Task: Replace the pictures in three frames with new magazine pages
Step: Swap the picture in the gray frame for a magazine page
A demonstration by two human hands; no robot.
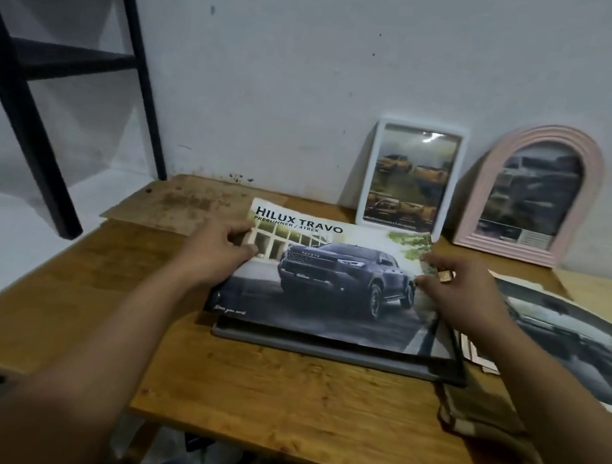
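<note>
Two frames, the white rectangular frame (411, 176) and the pink arched frame (530, 195), stand filled against the wall. The left hand (223, 249) and right hand (459, 290) pinch the glossy truck magazine page (329, 275) by its side edges, over the dark flat frame (337, 351) on the wooden bench (290, 398); fitting this third one seems left.

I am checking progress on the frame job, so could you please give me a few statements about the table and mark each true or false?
1. The magazine page shows a dark pickup truck. True.
2. Both hands hold that page, the left hand at its left edge, the right hand at its right. True.
3. The page lies inside the pink arched frame. False: it lies over a dark frame flat on the wooden table.
4. The white frame lies face down. False: it stands leaning against the wall.
5. The pink arched frame holds no picture. False: one shows in it.
</note>
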